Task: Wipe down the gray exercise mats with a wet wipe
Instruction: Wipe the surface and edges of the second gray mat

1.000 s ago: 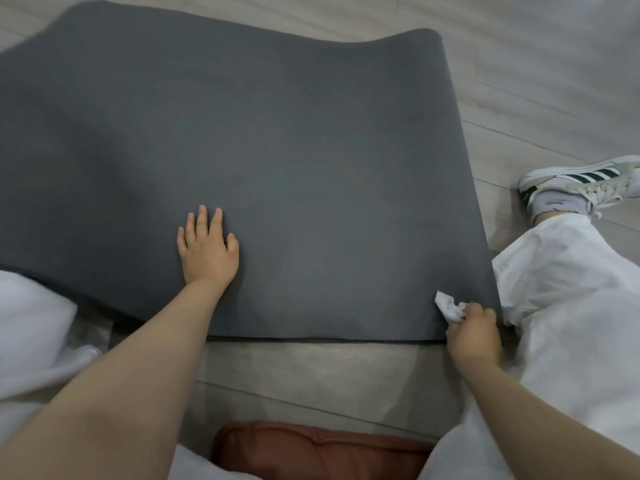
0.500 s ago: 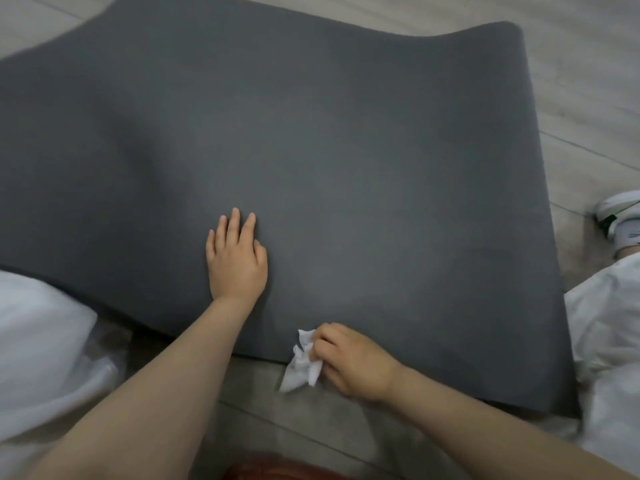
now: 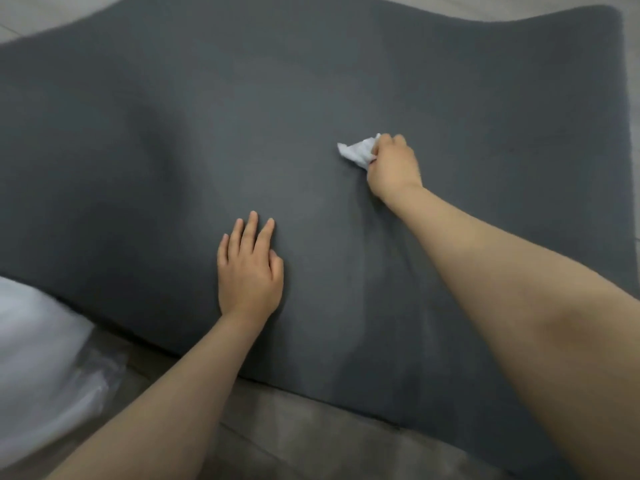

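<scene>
— Where is the mat?

— The gray mat [image 3: 173, 133] is spread flat on the floor [image 3: 311, 427] in front of me. It fills most of what I see.

— What is your left hand doing?

— My left hand [image 3: 247, 271] lies flat on the near part of the mat. My fingers are straight and hold nothing.

— And the other one?

— My right hand [image 3: 393, 166] is farther out and to the right. Its fingers are curled tight around the white wet wipe [image 3: 356, 152], and the wipe touches the mat.

— What is that white stuff?

— White cloth [image 3: 38, 358] at the near left.
</scene>
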